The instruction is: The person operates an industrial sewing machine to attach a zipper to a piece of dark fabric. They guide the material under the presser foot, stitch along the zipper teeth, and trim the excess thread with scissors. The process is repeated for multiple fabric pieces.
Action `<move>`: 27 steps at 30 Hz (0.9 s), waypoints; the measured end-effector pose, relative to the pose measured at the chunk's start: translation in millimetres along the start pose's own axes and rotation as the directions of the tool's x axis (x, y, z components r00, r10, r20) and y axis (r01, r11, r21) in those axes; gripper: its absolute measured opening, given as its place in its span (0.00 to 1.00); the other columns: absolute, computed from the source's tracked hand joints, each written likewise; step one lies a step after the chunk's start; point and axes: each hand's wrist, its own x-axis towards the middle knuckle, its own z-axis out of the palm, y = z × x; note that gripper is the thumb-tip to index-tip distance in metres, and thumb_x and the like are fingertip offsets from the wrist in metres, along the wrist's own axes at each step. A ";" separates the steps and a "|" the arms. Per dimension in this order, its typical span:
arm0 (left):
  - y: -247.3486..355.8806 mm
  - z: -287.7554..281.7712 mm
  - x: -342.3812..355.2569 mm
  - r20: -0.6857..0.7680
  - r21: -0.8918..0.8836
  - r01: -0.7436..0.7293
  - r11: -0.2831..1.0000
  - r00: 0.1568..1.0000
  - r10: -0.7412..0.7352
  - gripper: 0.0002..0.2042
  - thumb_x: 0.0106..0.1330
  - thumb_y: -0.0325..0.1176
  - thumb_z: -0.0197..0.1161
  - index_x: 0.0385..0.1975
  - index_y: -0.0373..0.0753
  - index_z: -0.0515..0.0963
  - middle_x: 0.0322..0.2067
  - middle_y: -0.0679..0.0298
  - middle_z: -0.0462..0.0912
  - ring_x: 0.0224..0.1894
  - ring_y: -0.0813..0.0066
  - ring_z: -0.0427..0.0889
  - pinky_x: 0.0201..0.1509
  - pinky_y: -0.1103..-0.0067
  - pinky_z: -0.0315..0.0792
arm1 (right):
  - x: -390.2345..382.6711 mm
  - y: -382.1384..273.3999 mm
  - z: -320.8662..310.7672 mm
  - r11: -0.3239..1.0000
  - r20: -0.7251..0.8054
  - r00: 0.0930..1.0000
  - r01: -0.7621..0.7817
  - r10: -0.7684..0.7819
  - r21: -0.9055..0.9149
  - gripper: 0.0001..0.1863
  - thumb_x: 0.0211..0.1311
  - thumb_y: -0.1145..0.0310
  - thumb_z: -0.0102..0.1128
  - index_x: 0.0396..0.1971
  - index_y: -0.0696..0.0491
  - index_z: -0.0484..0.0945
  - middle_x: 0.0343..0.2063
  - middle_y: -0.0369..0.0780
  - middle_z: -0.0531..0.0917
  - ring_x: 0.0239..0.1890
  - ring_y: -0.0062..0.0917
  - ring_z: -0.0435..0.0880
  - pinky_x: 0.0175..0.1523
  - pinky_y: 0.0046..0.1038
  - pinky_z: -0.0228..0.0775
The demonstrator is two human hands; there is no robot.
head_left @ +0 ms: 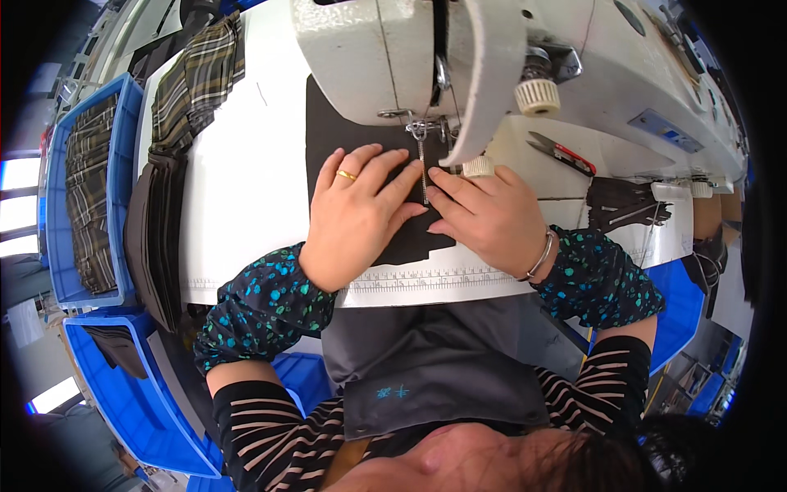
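Where the hands (pixel 352 207) lie, dark cloth (pixel 344 127) is hidden.

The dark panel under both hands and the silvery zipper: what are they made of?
The dark panel seems to be matte fabric, its surface dull and even. The silvery zipper looks metal-toothed, from its bright glints, though coated plastic is possible.

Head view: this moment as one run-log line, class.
left hand: on dark fabric, left of zipper | right hand: right of zipper | sewing machine: beyond hands, over fabric
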 end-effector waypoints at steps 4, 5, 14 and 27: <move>-1.8 4.3 -1.8 0.064 0.078 0.032 0.996 0.997 -0.037 0.23 0.60 0.45 0.74 0.55 0.43 0.87 0.56 0.65 0.85 0.63 0.58 0.79 0.69 0.62 0.68 | 2.4 0.2 3.6 0.999 -0.077 0.996 0.035 -0.034 0.011 0.25 0.53 0.56 0.74 0.47 0.56 0.86 0.44 0.34 0.84 0.42 0.26 0.77 0.43 0.29 0.69; -3.1 4.4 -1.0 0.075 0.080 0.025 0.996 0.997 -0.031 0.24 0.60 0.46 0.73 0.56 0.44 0.87 0.56 0.65 0.85 0.63 0.58 0.78 0.69 0.62 0.67 | 2.0 0.0 4.2 0.999 -0.076 0.997 0.035 -0.034 0.009 0.25 0.53 0.56 0.74 0.47 0.57 0.86 0.44 0.33 0.84 0.42 0.26 0.77 0.43 0.29 0.69; -13.4 10.7 12.1 0.051 0.070 0.030 0.997 0.998 -0.034 0.24 0.61 0.46 0.74 0.57 0.44 0.87 0.56 0.64 0.86 0.63 0.59 0.79 0.66 0.63 0.70 | 15.8 11.8 13.8 1.000 -0.108 0.994 0.007 -0.005 0.016 0.20 0.57 0.57 0.73 0.44 0.55 0.86 0.37 0.33 0.81 0.41 0.26 0.75 0.42 0.30 0.69; -3.3 4.4 -6.5 -0.004 -0.008 -0.007 1.000 1.000 0.007 0.17 0.60 0.38 0.77 0.47 0.38 0.90 0.55 0.63 0.89 0.60 0.58 0.83 0.63 0.65 0.74 | 10.0 11.7 10.8 0.998 -0.149 0.989 -0.001 0.010 0.064 0.17 0.52 0.59 0.75 0.40 0.51 0.85 0.35 0.31 0.80 0.39 0.25 0.77 0.39 0.30 0.69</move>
